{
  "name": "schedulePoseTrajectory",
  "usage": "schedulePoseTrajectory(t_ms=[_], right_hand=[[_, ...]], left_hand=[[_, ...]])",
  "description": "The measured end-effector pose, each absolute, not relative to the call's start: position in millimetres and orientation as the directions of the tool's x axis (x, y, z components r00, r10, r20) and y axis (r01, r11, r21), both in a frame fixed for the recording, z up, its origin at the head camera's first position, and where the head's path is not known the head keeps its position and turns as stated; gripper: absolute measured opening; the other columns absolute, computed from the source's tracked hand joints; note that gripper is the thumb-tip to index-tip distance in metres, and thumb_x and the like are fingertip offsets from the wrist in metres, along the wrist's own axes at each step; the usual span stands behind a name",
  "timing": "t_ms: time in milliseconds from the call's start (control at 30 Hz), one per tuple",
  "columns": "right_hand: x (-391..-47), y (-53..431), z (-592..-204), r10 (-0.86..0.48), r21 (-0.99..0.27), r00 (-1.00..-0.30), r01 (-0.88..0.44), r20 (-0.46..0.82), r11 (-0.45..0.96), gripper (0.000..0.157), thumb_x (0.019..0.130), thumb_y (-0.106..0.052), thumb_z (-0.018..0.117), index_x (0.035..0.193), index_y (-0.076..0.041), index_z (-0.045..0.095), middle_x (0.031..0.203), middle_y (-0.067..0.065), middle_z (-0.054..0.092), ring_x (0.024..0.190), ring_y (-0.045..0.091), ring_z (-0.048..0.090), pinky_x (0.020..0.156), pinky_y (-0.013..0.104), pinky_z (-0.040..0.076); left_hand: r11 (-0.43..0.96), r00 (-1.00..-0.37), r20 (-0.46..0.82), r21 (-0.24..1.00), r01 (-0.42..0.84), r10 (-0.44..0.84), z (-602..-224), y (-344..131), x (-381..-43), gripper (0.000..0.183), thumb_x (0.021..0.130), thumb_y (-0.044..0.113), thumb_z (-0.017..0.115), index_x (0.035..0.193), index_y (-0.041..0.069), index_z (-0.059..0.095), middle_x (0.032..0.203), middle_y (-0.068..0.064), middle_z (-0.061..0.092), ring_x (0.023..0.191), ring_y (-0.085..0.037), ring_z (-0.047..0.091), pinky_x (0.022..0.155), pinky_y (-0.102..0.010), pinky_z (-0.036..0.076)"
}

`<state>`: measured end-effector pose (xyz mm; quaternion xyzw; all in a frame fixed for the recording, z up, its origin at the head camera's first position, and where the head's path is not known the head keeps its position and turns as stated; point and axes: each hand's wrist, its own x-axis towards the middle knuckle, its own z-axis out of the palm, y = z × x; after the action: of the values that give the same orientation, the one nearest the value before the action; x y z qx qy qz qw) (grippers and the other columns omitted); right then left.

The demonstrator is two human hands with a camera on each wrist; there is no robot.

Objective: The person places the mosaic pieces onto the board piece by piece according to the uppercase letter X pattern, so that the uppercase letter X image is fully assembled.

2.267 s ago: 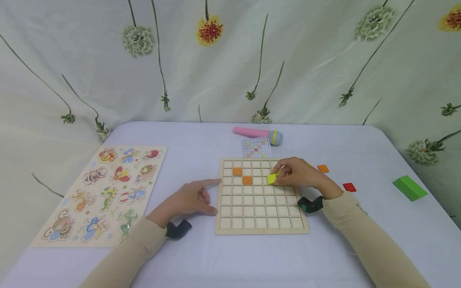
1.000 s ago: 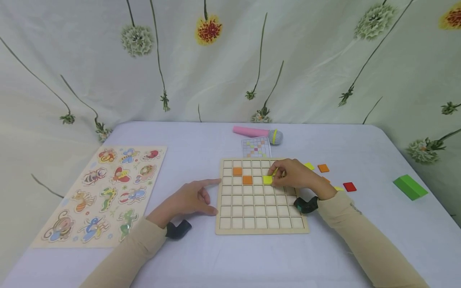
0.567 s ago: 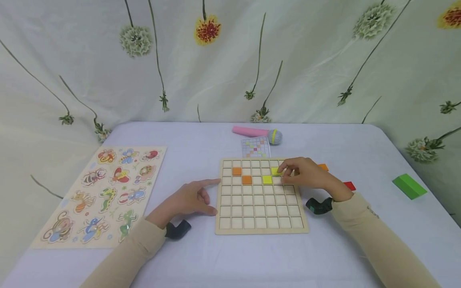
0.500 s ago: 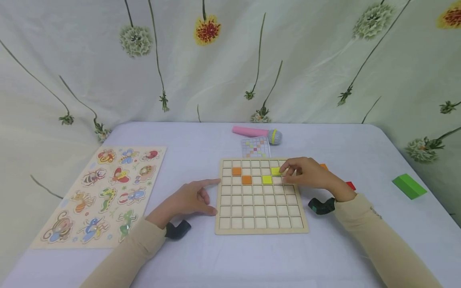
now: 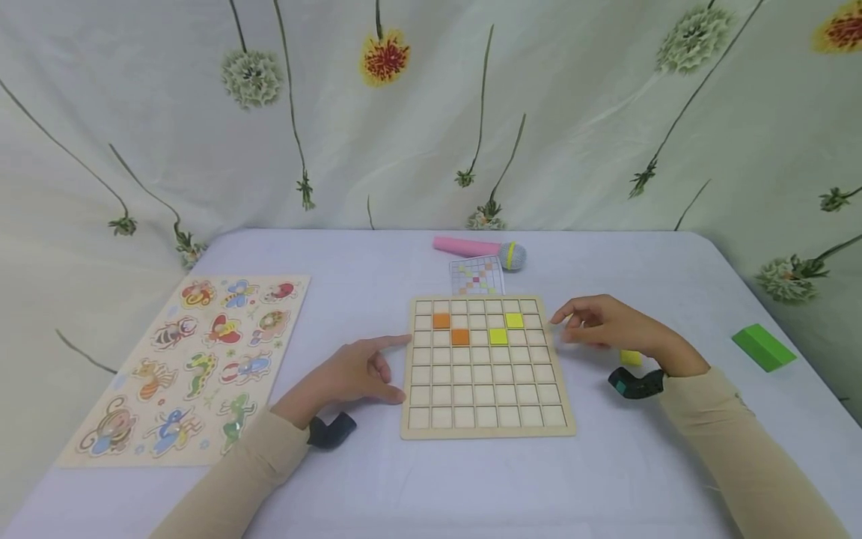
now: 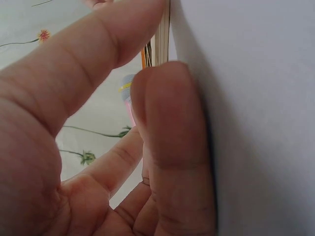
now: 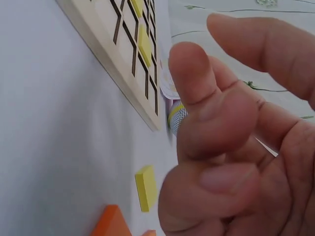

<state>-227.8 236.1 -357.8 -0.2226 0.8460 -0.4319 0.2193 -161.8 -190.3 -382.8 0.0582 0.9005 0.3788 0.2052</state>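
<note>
A wooden grid board [image 5: 485,374] lies mid-table, two orange tiles [image 5: 460,337] and two yellow tiles [image 5: 498,336] seated in its upper squares. At its left edge my left hand [image 5: 357,370] rests with index finger and thumb stretched to the frame, the other fingers bent under. My right hand [image 5: 609,327] hovers just right of the board, fingers loosely bent with nothing between them, thumb and index apart in the right wrist view. Beneath it lie a loose yellow tile [image 7: 145,188] and an orange tile [image 7: 111,222]; the hand hides part of this group in the head view.
Behind the board are a printed pattern card [image 5: 477,275] and a pink toy microphone [image 5: 471,247]. An insect puzzle board [image 5: 188,367] takes up the left side. A green block [image 5: 764,347] stands at the far right.
My right hand has set a yellow tile in a square, let go of the yellow tiles and drawn back right, off the board. The left hand stays at the board's edge.
</note>
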Motion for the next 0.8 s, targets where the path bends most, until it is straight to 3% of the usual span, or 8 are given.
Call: schedulePoseTrajectory(t_ms=[133,300,467,600,800], right_hand=[[-228,251,-357,-0.573,-0.852,-0.798,-0.157,-0.189,0.500,0.032,0.103,-0.009,0.071,0.131,0.006,0.066,0.076,0.006,0.056,0.062,0.015,0.049,0.057,0.025,0.040],[-230,271,-357,-0.580,-0.875,-0.791,-0.130,-0.192,0.466,0.033,0.106,-0.008,0.066,0.133,0.009,0.062,0.083,0.008,0.062,0.063,0.017,0.051,0.058,0.026,0.043],[-231,291,-359,-0.551,-0.891,-0.817,-0.110,-0.171,0.440,0.024,0.105,-0.006,0.067,0.128,0.000,0.067,0.088,0.007,0.065,0.059,0.018,0.047,0.054,0.030,0.038],[-232,308,-360,-0.512,-0.878,-0.837,-0.084,-0.194,0.470,0.021,0.104,-0.007,0.068,0.125,-0.009,0.071,0.082,0.004,0.064,0.058,0.020,0.045,0.055,0.031,0.039],[-233,327,-359,-0.427,-0.833,-0.872,-0.040,-0.240,0.551,0.022,0.105,-0.008,0.068,0.127,-0.004,0.069,0.089,0.003,0.065,0.059,0.019,0.049,0.060,0.028,0.047]], left_hand=[[0.707,-0.908,-0.331,0.705,-0.057,0.258,-383,-190,-161,0.091,0.079,0.014,0.097,0.160,0.013,0.054,0.092,-0.007,0.063,0.078,-0.021,0.056,0.071,-0.033,0.047],[0.708,-0.908,-0.327,0.704,-0.049,0.262,-383,-190,-162,0.091,0.079,0.013,0.097,0.160,0.012,0.054,0.091,-0.007,0.063,0.078,-0.021,0.056,0.072,-0.033,0.047],[0.712,-0.907,-0.334,0.700,-0.057,0.256,-383,-190,-162,0.092,0.079,0.014,0.097,0.160,0.013,0.055,0.092,-0.007,0.063,0.078,-0.021,0.056,0.072,-0.033,0.047],[0.714,-0.906,-0.342,0.697,-0.067,0.249,-383,-189,-162,0.092,0.079,0.015,0.097,0.160,0.015,0.055,0.093,-0.007,0.063,0.079,-0.021,0.056,0.071,-0.033,0.047],[0.712,-0.906,-0.340,0.700,-0.065,0.251,-383,-190,-162,0.092,0.079,0.015,0.097,0.160,0.015,0.055,0.092,-0.007,0.063,0.079,-0.021,0.056,0.071,-0.033,0.047]])
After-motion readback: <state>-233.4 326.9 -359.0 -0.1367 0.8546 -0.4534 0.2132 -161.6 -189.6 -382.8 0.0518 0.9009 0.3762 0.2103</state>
